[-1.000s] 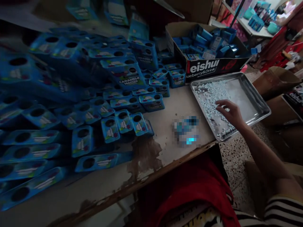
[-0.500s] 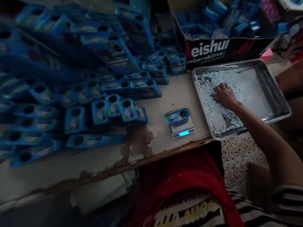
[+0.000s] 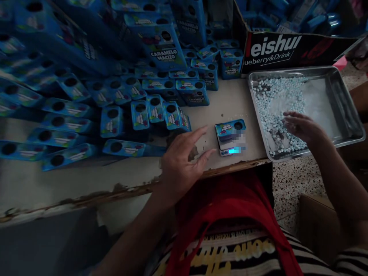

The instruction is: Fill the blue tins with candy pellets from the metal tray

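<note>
Head view shows your left hand [image 3: 184, 161] open, fingers spread, palm down at the front edge of the worktop [image 3: 86, 180], just left of the small scale [image 3: 227, 150] and not touching it. A blue tin [image 3: 228, 128] sits on the scale, near the worktop's front right corner. Your right hand [image 3: 301, 128] hovers palm down over the metal tray [image 3: 349, 115] at the right edge, fingers loosely curled above the pale blue pellets [image 3: 273, 96]; whether it grips any cannot be told. Stacked blue packs [image 3: 155, 111] crowd the back and left.
</note>
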Motion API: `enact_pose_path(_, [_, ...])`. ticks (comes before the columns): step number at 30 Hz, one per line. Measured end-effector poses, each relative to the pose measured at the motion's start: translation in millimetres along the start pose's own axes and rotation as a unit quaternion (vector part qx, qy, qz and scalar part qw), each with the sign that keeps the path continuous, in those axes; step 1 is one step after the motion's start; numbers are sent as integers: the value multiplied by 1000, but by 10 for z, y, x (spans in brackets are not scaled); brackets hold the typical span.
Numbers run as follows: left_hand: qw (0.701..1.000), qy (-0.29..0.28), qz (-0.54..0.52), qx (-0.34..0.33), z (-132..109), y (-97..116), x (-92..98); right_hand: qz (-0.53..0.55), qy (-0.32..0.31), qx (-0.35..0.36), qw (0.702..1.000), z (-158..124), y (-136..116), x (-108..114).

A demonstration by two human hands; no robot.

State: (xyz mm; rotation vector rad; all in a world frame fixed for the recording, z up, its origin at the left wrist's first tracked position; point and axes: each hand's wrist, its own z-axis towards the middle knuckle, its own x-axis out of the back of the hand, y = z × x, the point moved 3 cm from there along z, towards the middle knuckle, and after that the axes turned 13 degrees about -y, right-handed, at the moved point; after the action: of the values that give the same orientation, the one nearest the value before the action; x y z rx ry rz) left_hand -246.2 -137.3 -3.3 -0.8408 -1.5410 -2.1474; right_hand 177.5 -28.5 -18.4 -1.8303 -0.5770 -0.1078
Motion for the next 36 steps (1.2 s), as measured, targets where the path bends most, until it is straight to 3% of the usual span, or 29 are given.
enact_pose_path(3, [988, 6, -133, 76, 44, -176, -313, 56, 11, -45, 997, -67, 61, -162])
enact_pose_path(7, [978, 28, -188, 89, 142, -330, -511, 112, -20, -38, 993, -48, -99, -347])
enact_pose_path(11, [982, 7, -164, 95, 240, -317, -519, 161, -92, -22, 982, 1, -440, -542])
enact_pose_path(15, [982, 2, -155, 105, 203, -284, -404, 172, -163, 3, 972, 53, -792, -807])
enact_pose_path(19, [980, 22, -154, 122, 40, -334, -280, 85, -221, 90, 967, 73, -1150, -1051])
enact_pose_path(24, [978, 39, -156, 136, -160, -420, -179, -166, -230, 175, 943, 72, -1503, -1231])
enact_pose_path(30, [978, 17, -154, 139, -214, -497, -90, -305, -234, 156, 910, 101, -1577, -1304])
enact_pose_path(36, [981, -8, -143, 133, -185, -514, -64, -313, -199, 125, 920, 139, -1566, -1318])
